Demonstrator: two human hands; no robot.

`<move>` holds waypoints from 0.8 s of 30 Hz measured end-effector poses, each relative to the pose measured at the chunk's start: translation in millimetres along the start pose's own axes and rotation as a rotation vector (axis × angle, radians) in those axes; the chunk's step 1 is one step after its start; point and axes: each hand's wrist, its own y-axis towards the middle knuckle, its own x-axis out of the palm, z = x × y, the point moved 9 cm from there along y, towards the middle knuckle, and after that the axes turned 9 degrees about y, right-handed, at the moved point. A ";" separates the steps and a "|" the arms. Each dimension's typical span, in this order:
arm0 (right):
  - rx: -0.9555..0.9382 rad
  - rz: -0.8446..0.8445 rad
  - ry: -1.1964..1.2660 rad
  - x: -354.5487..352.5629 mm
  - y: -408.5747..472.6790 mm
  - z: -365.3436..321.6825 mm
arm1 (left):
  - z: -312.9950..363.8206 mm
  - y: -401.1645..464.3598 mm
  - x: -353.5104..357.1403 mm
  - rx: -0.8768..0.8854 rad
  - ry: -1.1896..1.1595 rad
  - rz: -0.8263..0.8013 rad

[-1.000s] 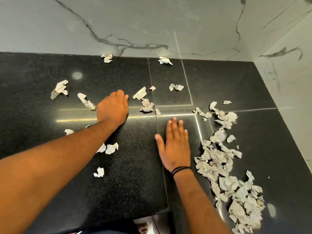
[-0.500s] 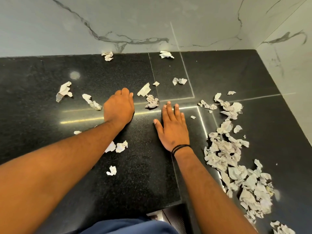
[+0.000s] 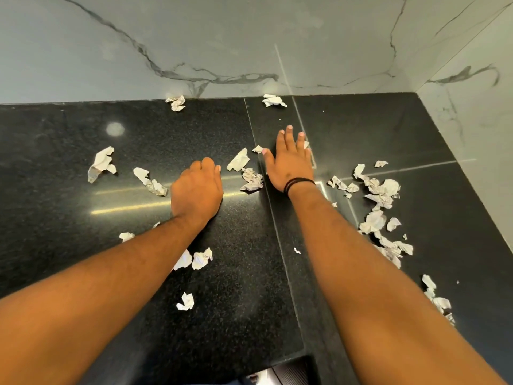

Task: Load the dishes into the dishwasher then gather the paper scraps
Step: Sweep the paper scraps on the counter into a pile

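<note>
Head view, the only one. I've got both hands down on the black stone bench (image 3: 69, 168), paper-gathering stage; no dishes or dishwasher in frame. Left hand (image 3: 197, 188) rests knuckles-up, fingers curled under; nothing visibly held, but I can't tell if a scrap is tucked beneath. Right hand (image 3: 290, 162) lies flat, fingers straight and spread, reaching toward the back wall (image 3: 194, 37), black band (image 3: 299, 183) on the wrist.

Paper scraps: the gathered pile (image 3: 380, 207) runs down the right side. Loose ones still out: a flat piece (image 3: 238, 163) and a crumpled one (image 3: 252, 181) between the hands, a tiny bit (image 3: 257, 149) touching the right thumb, two at the wall (image 3: 176, 102) (image 3: 273, 100), two far left (image 3: 101, 163) (image 3: 150, 182), several near the left forearm (image 3: 202, 258) (image 3: 186, 301).

Risks, my guess: the flat palm slides over thin flat pieces and leaves them behind; a fast sweep right scatters the pile or pushes scraps off the front edge; the right forearm already covers part of the pile and could drag it; wall scraps are easy to miss.
</note>
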 end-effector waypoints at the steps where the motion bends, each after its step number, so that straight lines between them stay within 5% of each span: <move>1: 0.027 -0.038 -0.005 4.1 6.1 2.3 | 0.5 0.2 0.5 0.001 -0.007 0.002; 12: 0.311 0.156 -0.045 -10.5 -86.0 82.1 | -0.4 1.2 1.4 -0.002 -0.038 0.023; 15: 0.148 0.192 0.024 -21.6 -50.9 38.3 | -1.1 1.4 2.5 -0.007 -0.045 0.017; 19: -0.062 0.012 0.107 -3.8 19.3 -24.0 | -2.5 1.8 4.8 -0.023 -0.040 0.001; 24: -0.056 -0.046 -0.076 -8.7 87.5 -40.8 | -2.6 1.6 2.7 -0.041 -0.021 0.000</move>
